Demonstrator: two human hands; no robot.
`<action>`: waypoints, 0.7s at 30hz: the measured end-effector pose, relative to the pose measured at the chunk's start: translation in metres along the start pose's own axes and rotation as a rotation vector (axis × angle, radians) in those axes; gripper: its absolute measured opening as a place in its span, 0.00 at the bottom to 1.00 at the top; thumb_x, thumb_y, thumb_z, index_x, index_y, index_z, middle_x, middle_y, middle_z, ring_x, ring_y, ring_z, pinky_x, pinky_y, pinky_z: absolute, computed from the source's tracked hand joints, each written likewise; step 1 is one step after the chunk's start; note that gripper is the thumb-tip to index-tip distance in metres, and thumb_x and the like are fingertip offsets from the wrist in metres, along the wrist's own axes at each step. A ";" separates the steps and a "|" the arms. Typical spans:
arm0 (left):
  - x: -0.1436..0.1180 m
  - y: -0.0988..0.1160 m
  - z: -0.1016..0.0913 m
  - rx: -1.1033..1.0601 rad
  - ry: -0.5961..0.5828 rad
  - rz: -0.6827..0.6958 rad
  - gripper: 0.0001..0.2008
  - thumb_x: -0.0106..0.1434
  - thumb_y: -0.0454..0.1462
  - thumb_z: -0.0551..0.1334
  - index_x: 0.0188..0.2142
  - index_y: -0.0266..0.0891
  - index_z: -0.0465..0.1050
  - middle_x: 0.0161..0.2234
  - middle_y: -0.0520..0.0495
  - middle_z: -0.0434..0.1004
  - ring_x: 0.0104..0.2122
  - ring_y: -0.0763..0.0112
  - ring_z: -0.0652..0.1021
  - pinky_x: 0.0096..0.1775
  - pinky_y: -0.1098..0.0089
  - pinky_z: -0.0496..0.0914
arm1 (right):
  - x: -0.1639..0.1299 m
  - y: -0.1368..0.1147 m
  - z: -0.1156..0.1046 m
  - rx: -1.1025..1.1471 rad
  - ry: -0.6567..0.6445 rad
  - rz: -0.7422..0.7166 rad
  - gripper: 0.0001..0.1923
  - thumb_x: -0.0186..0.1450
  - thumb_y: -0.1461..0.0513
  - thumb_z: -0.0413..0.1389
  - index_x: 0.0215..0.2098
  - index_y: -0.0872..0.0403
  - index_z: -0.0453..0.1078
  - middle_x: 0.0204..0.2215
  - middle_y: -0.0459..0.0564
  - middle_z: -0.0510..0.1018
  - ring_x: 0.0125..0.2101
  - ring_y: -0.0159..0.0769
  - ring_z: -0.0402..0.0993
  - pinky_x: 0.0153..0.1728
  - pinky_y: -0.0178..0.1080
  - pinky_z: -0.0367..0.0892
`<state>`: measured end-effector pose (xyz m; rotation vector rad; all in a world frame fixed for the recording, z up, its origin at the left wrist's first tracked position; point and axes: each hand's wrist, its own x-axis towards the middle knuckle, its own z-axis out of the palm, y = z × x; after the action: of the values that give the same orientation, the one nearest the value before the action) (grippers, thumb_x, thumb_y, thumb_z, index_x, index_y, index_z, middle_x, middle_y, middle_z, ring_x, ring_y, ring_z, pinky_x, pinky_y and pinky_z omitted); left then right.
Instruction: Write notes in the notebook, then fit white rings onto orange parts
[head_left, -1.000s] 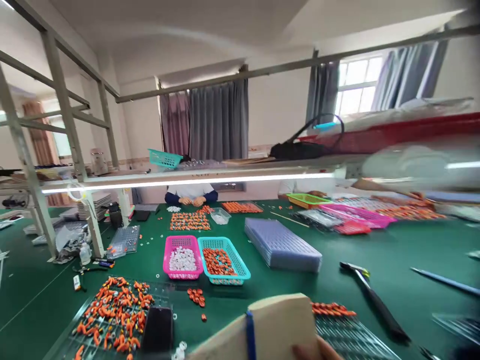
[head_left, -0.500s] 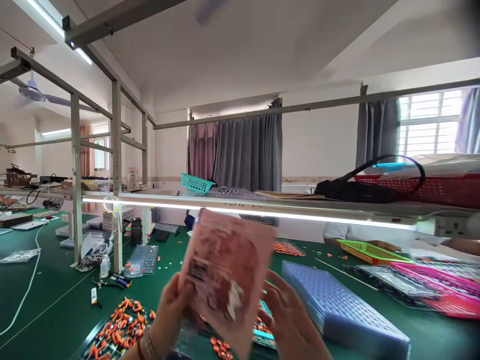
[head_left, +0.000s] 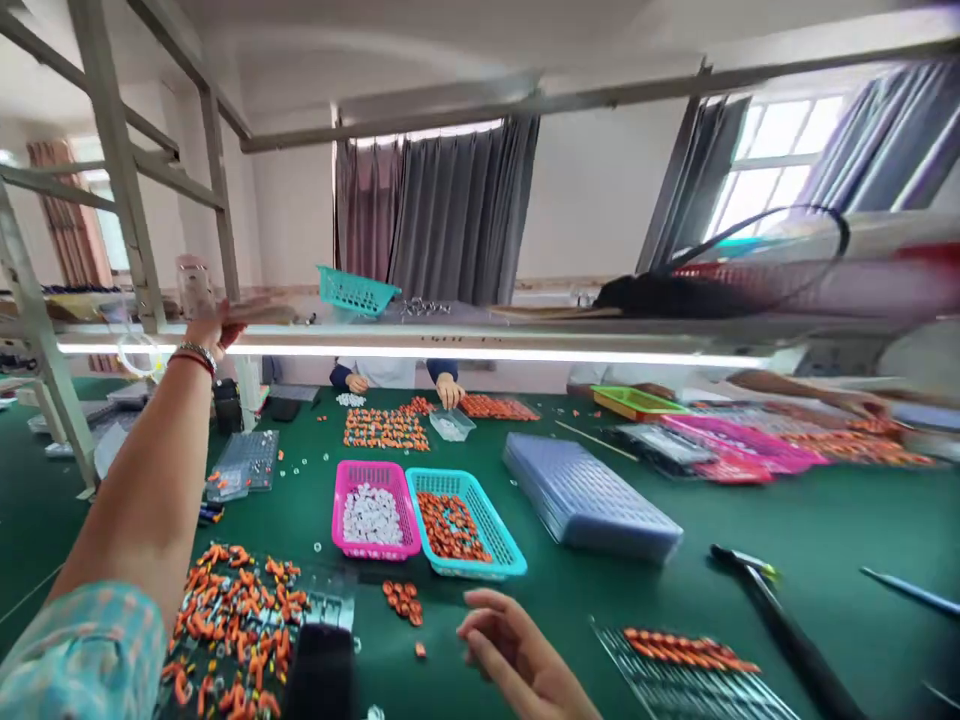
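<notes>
1. At far left, a checked sleeve [head_left: 90, 650] and bare forearm rise from the lower left corner to the left hand [head_left: 214, 332], at the shelf [head_left: 375, 341] in the upper left of the frame. A pale, blurred flat thing [head_left: 266, 308] lies against that hand at shelf level; I cannot tell whether the fingers grasp it or have released it.
2. Lower left: a heap of orange pieces [head_left: 240, 620] spreads over the green bench [head_left: 825, 520], with a dark phone-like slab [head_left: 322, 675] beside it.
3. Left of centre: a pink basket [head_left: 375, 552] of white pieces stands just beside a turquoise basket [head_left: 472, 570] of orange ones. Above them in the frame, a co-worker's hand [head_left: 448, 390] is over a clear tub [head_left: 454, 428].
4. Bottom centre: the right hand [head_left: 517, 650] is above the bench, fingers loosely bent, holding nothing. Near it, to the left, are a lone orange piece [head_left: 420, 651] and a cluster of orange discs [head_left: 403, 602].
5. Right of centre: a stack of translucent trays [head_left: 592, 500].
6. Lower right: a row of orange pieces [head_left: 690, 650], then a black-handled tool [head_left: 787, 630].
</notes>
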<state>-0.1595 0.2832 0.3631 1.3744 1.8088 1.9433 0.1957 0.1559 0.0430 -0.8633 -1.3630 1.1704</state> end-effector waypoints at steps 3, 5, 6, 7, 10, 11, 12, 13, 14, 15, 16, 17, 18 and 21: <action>0.001 0.005 0.006 0.243 0.046 0.007 0.16 0.72 0.41 0.54 0.54 0.37 0.69 0.51 0.45 0.73 0.47 0.56 0.77 0.45 0.54 0.74 | -0.011 0.002 -0.016 -0.119 -0.096 0.109 0.23 0.61 0.44 0.59 0.44 0.51 0.70 0.31 0.50 0.77 0.33 0.41 0.76 0.37 0.42 0.74; -0.017 0.001 0.005 0.419 0.075 0.081 0.24 0.70 0.45 0.56 0.61 0.39 0.62 0.56 0.43 0.69 0.54 0.47 0.72 0.50 0.50 0.69 | -0.017 0.009 -0.020 -0.165 -0.131 0.152 0.22 0.62 0.45 0.57 0.44 0.51 0.69 0.31 0.50 0.77 0.33 0.41 0.76 0.37 0.43 0.74; -0.035 -0.004 0.004 0.502 0.069 0.124 0.32 0.69 0.50 0.54 0.67 0.37 0.50 0.55 0.41 0.69 0.58 0.40 0.66 0.52 0.50 0.65 | -0.020 0.013 -0.021 -0.186 -0.163 0.167 0.21 0.63 0.46 0.56 0.45 0.51 0.68 0.32 0.50 0.77 0.33 0.41 0.76 0.37 0.42 0.74; -0.060 -0.013 0.002 0.580 0.034 0.165 0.38 0.69 0.53 0.51 0.69 0.36 0.41 0.52 0.40 0.72 0.59 0.37 0.64 0.51 0.51 0.64 | -0.023 0.018 -0.019 -0.208 -0.206 0.177 0.19 0.64 0.47 0.55 0.46 0.51 0.68 0.32 0.50 0.77 0.33 0.40 0.75 0.37 0.42 0.73; -0.166 -0.056 -0.004 0.773 -0.267 0.220 0.37 0.66 0.56 0.53 0.67 0.38 0.53 0.39 0.45 0.78 0.48 0.46 0.77 0.45 0.60 0.68 | -0.029 0.028 -0.009 -0.269 -0.336 0.177 0.16 0.67 0.51 0.52 0.47 0.51 0.67 0.33 0.49 0.76 0.32 0.39 0.74 0.35 0.40 0.72; -0.206 -0.074 -0.007 0.824 -0.394 0.217 0.36 0.62 0.56 0.59 0.64 0.41 0.61 0.34 0.45 0.79 0.41 0.49 0.80 0.41 0.62 0.70 | -0.030 0.029 -0.003 -0.286 -0.368 0.166 0.15 0.67 0.53 0.51 0.47 0.52 0.67 0.32 0.49 0.75 0.31 0.38 0.73 0.35 0.40 0.71; -0.246 -0.091 -0.009 0.867 -0.513 0.208 0.36 0.57 0.55 0.65 0.61 0.43 0.66 0.31 0.45 0.80 0.35 0.51 0.81 0.38 0.63 0.71 | -0.031 0.030 0.002 -0.300 -0.392 0.152 0.14 0.67 0.54 0.51 0.47 0.52 0.66 0.32 0.48 0.75 0.31 0.38 0.73 0.34 0.39 0.71; -0.283 -0.108 -0.012 0.904 -0.600 0.196 0.36 0.53 0.54 0.69 0.59 0.45 0.70 0.31 0.43 0.81 0.34 0.49 0.81 0.36 0.62 0.72 | -0.031 0.031 0.008 -0.310 -0.411 0.135 0.13 0.67 0.55 0.51 0.46 0.52 0.66 0.32 0.48 0.75 0.30 0.37 0.72 0.34 0.39 0.70; -0.315 -0.122 -0.014 0.940 -0.664 0.181 0.35 0.52 0.53 0.70 0.58 0.47 0.72 0.33 0.40 0.81 0.36 0.47 0.81 0.37 0.59 0.72 | -0.031 0.031 0.013 -0.316 -0.420 0.117 0.12 0.67 0.56 0.51 0.46 0.52 0.66 0.31 0.48 0.75 0.30 0.37 0.72 0.34 0.39 0.70; -0.342 -0.133 -0.016 0.975 -0.699 0.163 0.35 0.52 0.52 0.70 0.58 0.48 0.71 0.35 0.37 0.81 0.38 0.43 0.80 0.38 0.56 0.72 | -0.032 0.031 0.017 -0.318 -0.426 0.102 0.12 0.67 0.56 0.51 0.45 0.52 0.66 0.31 0.48 0.75 0.30 0.37 0.72 0.34 0.38 0.70; -0.363 -0.141 -0.017 1.013 -0.711 0.136 0.36 0.52 0.52 0.69 0.59 0.47 0.69 0.40 0.32 0.80 0.41 0.39 0.79 0.40 0.51 0.71 | -0.032 0.032 0.020 -0.319 -0.424 0.090 0.11 0.67 0.56 0.51 0.45 0.52 0.67 0.31 0.48 0.75 0.30 0.37 0.72 0.34 0.38 0.70; -0.379 -0.147 -0.017 1.051 -0.704 0.105 0.37 0.53 0.52 0.69 0.60 0.46 0.68 0.45 0.28 0.78 0.43 0.36 0.78 0.42 0.48 0.71 | -0.034 0.033 0.022 -0.321 -0.417 0.079 0.11 0.67 0.56 0.50 0.45 0.52 0.67 0.31 0.48 0.75 0.30 0.37 0.73 0.34 0.38 0.70; -0.390 -0.151 -0.017 1.079 -0.691 0.078 0.37 0.54 0.51 0.68 0.62 0.45 0.66 0.50 0.24 0.74 0.47 0.33 0.76 0.43 0.46 0.70 | -0.036 0.035 0.022 -0.322 -0.406 0.070 0.11 0.67 0.56 0.50 0.44 0.52 0.67 0.31 0.48 0.76 0.30 0.37 0.73 0.33 0.38 0.71; -0.404 -0.155 -0.012 1.139 -0.648 0.007 0.36 0.58 0.47 0.65 0.64 0.42 0.62 0.56 0.24 0.68 0.52 0.34 0.72 0.47 0.47 0.68 | -0.042 0.042 0.016 -0.320 -0.358 0.043 0.12 0.68 0.55 0.50 0.45 0.52 0.68 0.32 0.50 0.78 0.30 0.39 0.75 0.34 0.39 0.72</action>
<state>-0.0084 0.0515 0.0300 1.8911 2.5094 0.1780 0.1812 0.1235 -0.0075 -0.9393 -1.8687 1.1970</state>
